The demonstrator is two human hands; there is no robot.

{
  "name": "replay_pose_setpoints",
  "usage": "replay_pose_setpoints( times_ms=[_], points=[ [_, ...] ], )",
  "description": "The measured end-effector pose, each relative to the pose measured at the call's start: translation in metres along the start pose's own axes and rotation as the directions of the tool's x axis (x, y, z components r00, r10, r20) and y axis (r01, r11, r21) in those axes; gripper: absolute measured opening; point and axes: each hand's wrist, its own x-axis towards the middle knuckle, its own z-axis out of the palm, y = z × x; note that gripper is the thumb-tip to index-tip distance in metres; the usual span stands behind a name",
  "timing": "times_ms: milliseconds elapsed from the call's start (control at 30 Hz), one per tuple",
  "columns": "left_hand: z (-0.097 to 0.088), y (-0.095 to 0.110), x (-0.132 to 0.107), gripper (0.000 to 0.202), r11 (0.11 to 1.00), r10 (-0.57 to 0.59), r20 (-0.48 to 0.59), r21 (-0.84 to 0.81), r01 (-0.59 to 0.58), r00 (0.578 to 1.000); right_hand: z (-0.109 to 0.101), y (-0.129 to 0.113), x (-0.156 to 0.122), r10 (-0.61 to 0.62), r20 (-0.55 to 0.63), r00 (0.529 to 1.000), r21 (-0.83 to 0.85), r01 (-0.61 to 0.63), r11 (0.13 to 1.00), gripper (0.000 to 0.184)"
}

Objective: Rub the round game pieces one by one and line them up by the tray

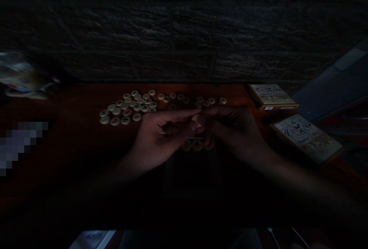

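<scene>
The left hand (161,134) and the right hand (232,130) are drawn together over the middle of the surface (57,105), both narrowly closed, with the fingers nearly meeting around a pale round game piece (196,118). Which hand grips it cannot be told in the dim light. Two xiangqi pieces (197,145) are seen just below the fingers, partly shaded. A dense cluster of cream xiangqi pieces (126,107) lies to the left of the hands, and a looser row of pieces (184,97) runs just beyond them, close to the far edge. Bare wood is left open at the far left, while the near part of the surface is lost in shadow. Two illustrated boxes (271,95) (306,138) are set well to the right, near the far and right edges. A dark brick wall (172,30) rises along the far edge.
</scene>
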Motion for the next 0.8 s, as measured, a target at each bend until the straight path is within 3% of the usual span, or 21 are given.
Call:
replay_pose_setpoints(
  times_ms=[367,633,800],
  points=[
    [0.0002,0.0001,0.0018,0.036,0.99,0.062,-0.018,0.125,-0.059,0.998,-0.0023,0.0009,0.0003,0.039,0.014,0.999,-0.008,-0.039,0.999,0.034],
    [-0.0001,0.0008,-0.0019,0.046,0.967,0.142,0.104,0.197,-0.16,0.984,-0.0024,0.0029,0.0011,0.039,0.022,0.999,0.011,-0.039,0.999,0.031],
    [0.0005,0.0026,-0.0022,0.042,0.954,0.132,0.083,0.26,-0.149,0.988,-0.0013,0.0022,0.0003,0.027,0.017,0.999,0.011,-0.027,1.0,0.027]
  ],
)
